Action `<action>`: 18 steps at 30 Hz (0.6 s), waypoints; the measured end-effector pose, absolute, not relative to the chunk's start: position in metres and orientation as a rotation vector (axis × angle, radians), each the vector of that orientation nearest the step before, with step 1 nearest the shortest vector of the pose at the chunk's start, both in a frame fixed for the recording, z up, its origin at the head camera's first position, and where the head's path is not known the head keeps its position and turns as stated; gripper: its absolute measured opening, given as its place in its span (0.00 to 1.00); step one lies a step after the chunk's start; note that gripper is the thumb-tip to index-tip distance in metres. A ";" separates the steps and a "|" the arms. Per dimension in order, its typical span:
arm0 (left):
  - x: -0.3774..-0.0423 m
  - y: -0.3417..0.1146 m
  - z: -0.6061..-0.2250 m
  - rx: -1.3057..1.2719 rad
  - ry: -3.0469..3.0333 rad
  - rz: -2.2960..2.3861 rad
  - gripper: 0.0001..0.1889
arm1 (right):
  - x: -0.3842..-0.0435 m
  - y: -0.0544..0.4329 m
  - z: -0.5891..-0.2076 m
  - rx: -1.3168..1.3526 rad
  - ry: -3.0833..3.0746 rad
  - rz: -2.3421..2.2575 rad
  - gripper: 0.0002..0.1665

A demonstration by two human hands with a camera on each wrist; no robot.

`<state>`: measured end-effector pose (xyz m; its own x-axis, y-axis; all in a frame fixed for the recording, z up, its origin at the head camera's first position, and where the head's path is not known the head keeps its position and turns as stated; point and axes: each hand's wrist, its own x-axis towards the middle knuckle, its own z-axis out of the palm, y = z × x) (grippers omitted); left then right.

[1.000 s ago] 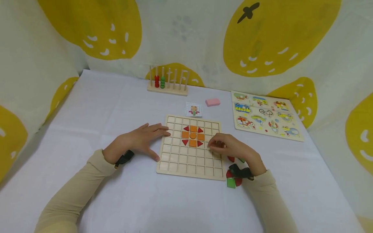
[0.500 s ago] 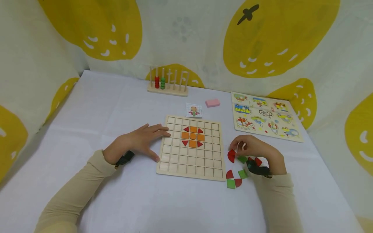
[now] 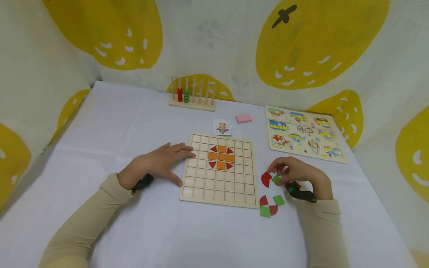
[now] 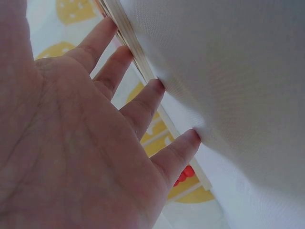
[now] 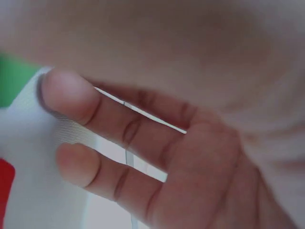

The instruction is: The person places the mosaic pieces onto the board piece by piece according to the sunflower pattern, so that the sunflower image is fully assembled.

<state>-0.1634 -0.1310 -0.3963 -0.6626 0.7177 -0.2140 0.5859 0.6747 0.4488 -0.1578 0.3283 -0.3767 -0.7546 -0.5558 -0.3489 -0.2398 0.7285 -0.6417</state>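
A square wooden grid board (image 3: 201, 184) lies on the table, with orange squares (image 3: 221, 149), an orange circle (image 3: 221, 157) and red triangles (image 3: 229, 166) set around its middle. My left hand (image 3: 164, 162) rests with spread fingers at the board's left edge; in the left wrist view its fingertips (image 4: 156, 86) meet the rim. To the right of the board my right hand (image 3: 296, 172) reaches down with bent fingers, thumb tip right at a green piece (image 3: 275, 179). Two red pieces (image 3: 266, 179) lie beside that thumb. Part of another red piece is hidden under the right wrist.
Nearer me lie green squares (image 3: 279, 200) and red quarter-circles (image 3: 273, 210). Behind the board are a pattern card (image 3: 222, 127), a pink block (image 3: 244, 118) and a peg stand (image 3: 191, 104) with red and green beads. A picture puzzle board (image 3: 305, 136) lies at the back right.
My right hand has left the board's right side and moved right to the loose pieces, then shifted slightly from the red pieces to the green one. My left hand stays put.
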 end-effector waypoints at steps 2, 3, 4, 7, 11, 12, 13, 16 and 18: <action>-0.163 -0.131 -0.396 1.025 2.515 0.485 0.52 | -0.159 0.328 -0.378 -0.576 2.421 -0.791 0.18; -0.163 -0.131 -0.395 1.025 2.514 0.485 0.52 | -0.159 0.327 -0.379 -0.562 2.437 -0.791 0.17; -0.163 -0.131 -0.395 1.025 2.515 0.482 0.52 | -0.160 0.326 -0.379 -0.552 2.452 -0.793 0.17; -0.162 -0.131 -0.395 1.024 2.517 0.475 0.52 | -0.161 0.323 -0.382 -0.541 2.516 -0.799 0.16; -0.163 -0.131 -0.397 1.022 2.515 0.474 0.52 | -0.162 0.320 -0.382 -0.537 2.574 -0.799 0.15; -0.164 -0.131 -0.397 1.022 2.514 0.473 0.52 | -0.162 0.319 -0.382 -0.536 2.574 -0.801 0.15; -0.164 -0.131 -0.398 1.022 2.513 0.473 0.52 | -0.162 0.319 -0.382 -0.536 2.573 -0.801 0.14; -0.164 -0.131 -0.398 1.018 2.512 0.469 0.52 | -0.161 0.318 -0.381 -0.533 2.562 -0.807 0.13; -0.164 -0.131 -0.398 1.016 2.515 0.469 0.52 | -0.161 0.317 -0.381 -0.544 2.558 -0.816 0.12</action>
<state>-0.1636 -0.1312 -0.3981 -0.6629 0.7138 -0.2259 0.5845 0.6820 0.4396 -0.1606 0.3172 -0.3809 -0.8443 -0.4729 -0.2521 -0.2396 0.7539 -0.6117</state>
